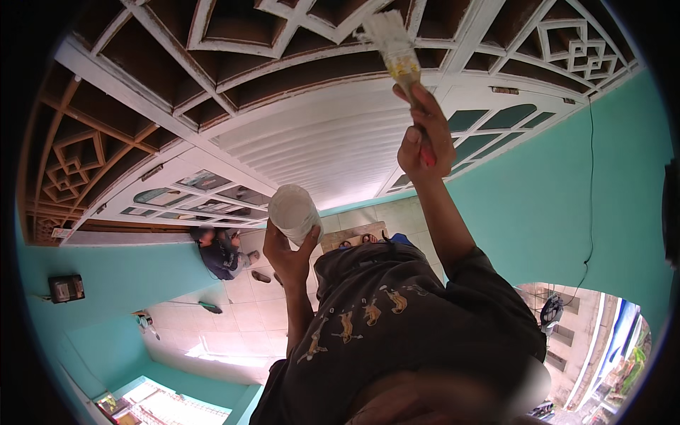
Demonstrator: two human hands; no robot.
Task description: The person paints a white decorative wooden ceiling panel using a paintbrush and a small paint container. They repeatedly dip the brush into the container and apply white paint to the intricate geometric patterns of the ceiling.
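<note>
Filling the far left, a brown wooden lattice panel met white-painted framework. A co-worker in dark clothing sat at the upper left edge of the pale tiled floor; a dark sandal lay near the co-worker's feet. Left hand: fingers and thumb curled around a white cylindrical container, spread only as wide as its wall. Container was held off the floor, open mouth toward the camera. A low brown wooden platform stood by the floor's upper edge, beneath the person's feet. Right hand: closed firmly around the red-ended handle of a flat, white-coated paintbrush. Brush was raised, bristles overlapping the lower part of a white wooden lattice; contact could not be confirmed. Farthest right, a smooth turquoise wall adjoined the framework.
</note>
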